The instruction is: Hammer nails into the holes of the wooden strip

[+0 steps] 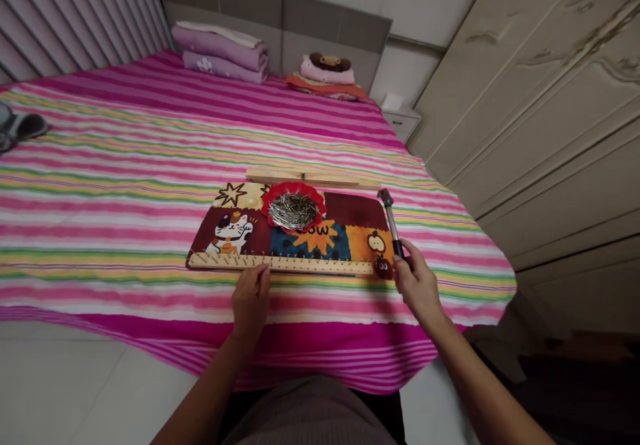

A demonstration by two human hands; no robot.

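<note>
A wooden strip (300, 263) lies along the near edge of a patterned mat (357, 210) with a cat picture. Several nails stand up from the strip's left part, and dark dots run along its right part. My left hand (250, 301) is closed at the strip's near edge, fingertips pressed together; what they pinch is too small to make out. In my right hand (419, 283) is a hammer (392, 217), held by its black grip with the head pointing away, at the mat's right side. A red scalloped bowl (267, 210) full of loose nails sits on the mat.
More wooden strips (320, 178) lie just beyond the mat. Everything rests on a bed with a striped sheet (125, 185). Folded purple bedding (223, 51) and another folded stack (327, 71) are at the headboard. A dark grey object (23, 127) is far left; a wardrobe (545, 118) stands right.
</note>
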